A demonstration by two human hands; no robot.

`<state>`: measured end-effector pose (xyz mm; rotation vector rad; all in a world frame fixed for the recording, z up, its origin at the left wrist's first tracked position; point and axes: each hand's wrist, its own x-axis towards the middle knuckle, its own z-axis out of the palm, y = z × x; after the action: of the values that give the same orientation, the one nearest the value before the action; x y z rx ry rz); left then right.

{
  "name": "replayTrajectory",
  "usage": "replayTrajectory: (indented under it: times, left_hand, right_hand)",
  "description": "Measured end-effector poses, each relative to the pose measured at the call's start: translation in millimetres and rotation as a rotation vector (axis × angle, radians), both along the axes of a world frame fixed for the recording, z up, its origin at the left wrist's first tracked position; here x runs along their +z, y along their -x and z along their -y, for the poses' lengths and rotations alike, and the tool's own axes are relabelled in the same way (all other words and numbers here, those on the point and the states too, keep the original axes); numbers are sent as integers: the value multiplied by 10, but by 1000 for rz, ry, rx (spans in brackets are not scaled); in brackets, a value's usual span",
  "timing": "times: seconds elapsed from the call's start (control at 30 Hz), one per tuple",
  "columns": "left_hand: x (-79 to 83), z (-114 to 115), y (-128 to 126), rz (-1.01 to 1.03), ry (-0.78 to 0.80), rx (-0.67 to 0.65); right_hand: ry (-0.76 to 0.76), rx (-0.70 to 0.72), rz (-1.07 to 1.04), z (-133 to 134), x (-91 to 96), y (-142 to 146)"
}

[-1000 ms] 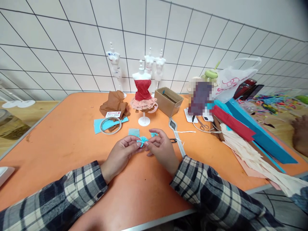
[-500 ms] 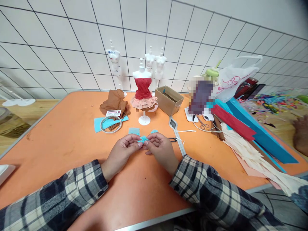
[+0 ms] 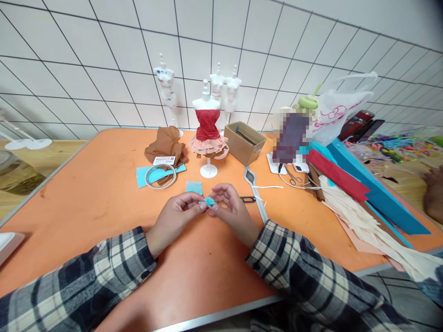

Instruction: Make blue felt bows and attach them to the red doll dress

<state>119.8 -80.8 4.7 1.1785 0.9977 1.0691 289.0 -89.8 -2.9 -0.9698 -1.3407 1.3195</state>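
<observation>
Fingers [image 3: 188, 197] of the left hand [image 3: 169, 221] pinch a pleated blue scrap [image 3: 209, 202], forefinger against thumb; on the right hand [image 3: 237, 214], the thumb meets the scrap's other side while the forefinger stands raised, and whether the rest grip it I cannot tell. Largest of all is the orange bench [image 3: 86, 193], which carries everything here. Next, a dress form [image 3: 207, 123] in red and pink stands upright on its white foot beyond the hands, probably placed there to keep it in view. Just beside it, a carton [image 3: 242, 145] sits with its open side up, seemingly for dropping things in. Brown paper [image 3: 164, 143] lies crumpled to the left, and before it a silver ring [image 3: 161, 186] rests over a blue strip [image 3: 141, 177], perhaps weighing it down. A flat blue square [image 3: 194, 186] lies just past the left fingertips, within easy reach. Smallest is the scrap, between both hands, pinched at its edge, I judge, to keep the pleats gathered.
</observation>
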Motion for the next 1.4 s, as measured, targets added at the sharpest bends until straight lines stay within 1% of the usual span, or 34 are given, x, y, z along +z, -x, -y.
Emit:
replayTrajectory:
  times: [0.07,0.1,0.2,0.23,0.3,0.37,0.47,0.53,0.67,0.8,0.9,1.0,1.03,1.1,1.17,1.23,1.33,1.4]
  left_hand:
    - [19,4,3,-105,-76,14]
    - [29,6,4,-136,-99,12]
    - [50,16,9,-154,-98,-13]
    - [53,19,13,-141,-81,-28]
    - [54,25,20,-64,-13,-93]
    - [49,30,26,80,125,-180]
    - [32,30,33,255,344,-267]
    - [18,28,38,289,413,-289]
    - [6,27,41,313,465,-303]
    - [7,33,34,333,496,-303]
    - [2,32,27,343,506,-299]
    - [6,30,25,342,482,-291]
    - [12,29,26,340,463,-283]
    - [28,27,29,333,401,-250]
    - [42,23,34,316,299,-195]
    - [51,20,41,264,174,-148]
    - [68,23,62,57,-49,-116]
    - [92,23,89,-170,-304,-96]
  right_hand:
    - [-92,42,99,-27,4,-50]
    - [-141,40,170,-41,9,-68]
    - [-293,-27,334,-75,29,-100]
    - [-336,-36,352,-82,35,-107]
    - [-407,-4,354,-93,48,-126]
    - [-453,58,356,-104,60,-152]
    - [-465,138,354,-126,72,-196]
    - [-445,186,350,-142,74,-220]
    - [-406,220,374,-162,68,-240]
    - [-446,212,382,-162,79,-243]
    - [-472,206,427,-153,95,-241]
    - [-468,198,432,-140,87,-229]
    - [-438,191,400,-135,77,-223]
    - [-307,172,258,-129,54,-213]
    - [-114,183,55,-128,38,-210]
    - [91,265,-86,-133,37,-216]
    - [377,421,-149,-153,47,-238]
    - [533,465,-179,-172,48,-258]
